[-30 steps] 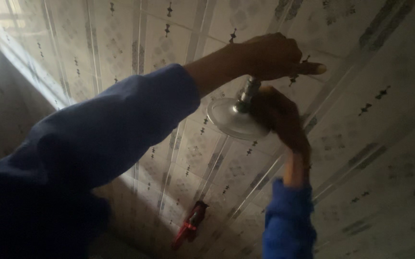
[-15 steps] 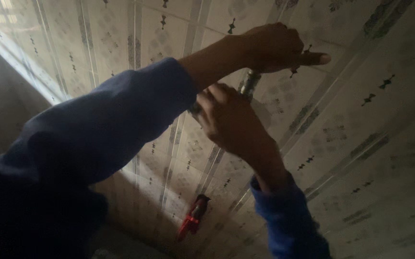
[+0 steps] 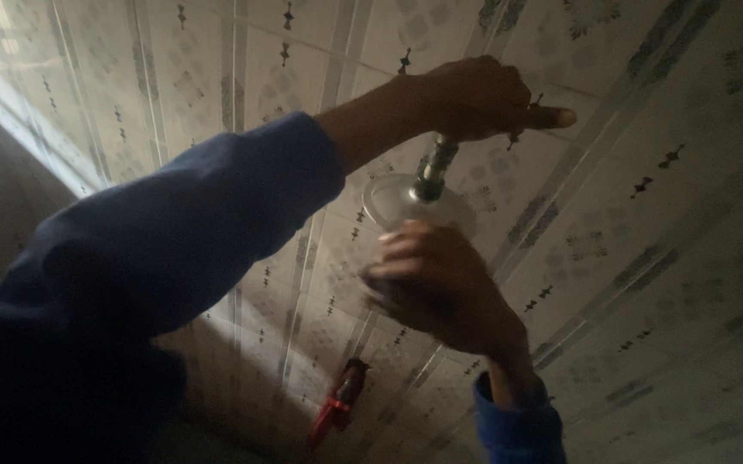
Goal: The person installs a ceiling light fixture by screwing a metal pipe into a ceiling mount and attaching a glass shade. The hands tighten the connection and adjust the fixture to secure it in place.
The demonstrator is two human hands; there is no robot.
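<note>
Against a patterned tiled wall, two hands work at a round shower head.

Farthest left, a blue sleeve (image 3: 174,249) crosses the view and rises to the left hand (image 3: 474,99), whose fingers are curled tight around the top of the threaded metal neck (image 3: 434,167), with one finger pointing out to the right. Lower down, a red-handled valve (image 3: 337,404) sits on the tiled wall (image 3: 663,215). The shower head (image 3: 388,199), a pale disc, hangs just under the left hand at the neck's lower end. Directly below it, the right hand (image 3: 440,288) cups the disc's underside, fingers held close together and bent against its rim; whether they truly grip it cannot be told.
</note>
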